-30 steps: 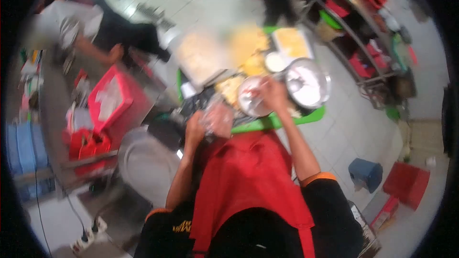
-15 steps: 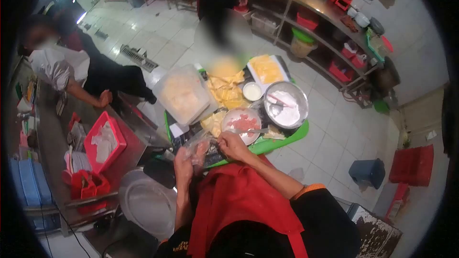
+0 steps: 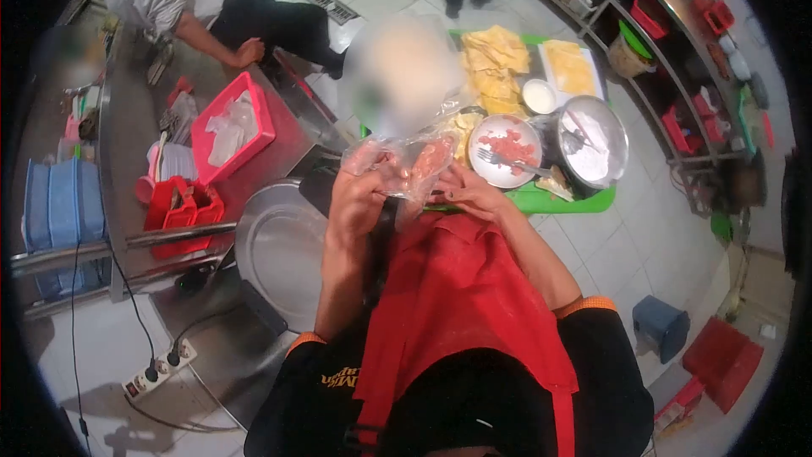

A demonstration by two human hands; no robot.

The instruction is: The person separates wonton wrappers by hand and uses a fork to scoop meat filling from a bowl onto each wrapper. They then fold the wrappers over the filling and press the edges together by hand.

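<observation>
A clear plastic bag (image 3: 414, 186) with pink minced meat (image 3: 434, 156) in it is held up in front of my apron. My left hand (image 3: 359, 195) grips its left side, fingers partly covered by the crinkled plastic. On the other side, my right hand (image 3: 469, 190) has its fingers closed on the bag's lower edge. Just beyond the right hand stands a white bowl (image 3: 484, 171) with more pink minced meat and a fork (image 3: 516, 162) lying in it. Yellow dough sheets (image 3: 495, 59) lie behind that bowl.
Right of the meat are a metal bowl (image 3: 622, 140) of white powder and a small white cup (image 3: 540, 96), on a green tray (image 3: 584, 203). A pink bin (image 3: 222, 171) holding plastic bags stands left. A co-worker's hand (image 3: 248, 52) rests on the counter. A large round metal lid (image 3: 283, 245) is below.
Both hands have risen with the bag of meat, and the bag is now spread between them. My right hand has left the bowl's edge. The view has shifted down and to the left.
</observation>
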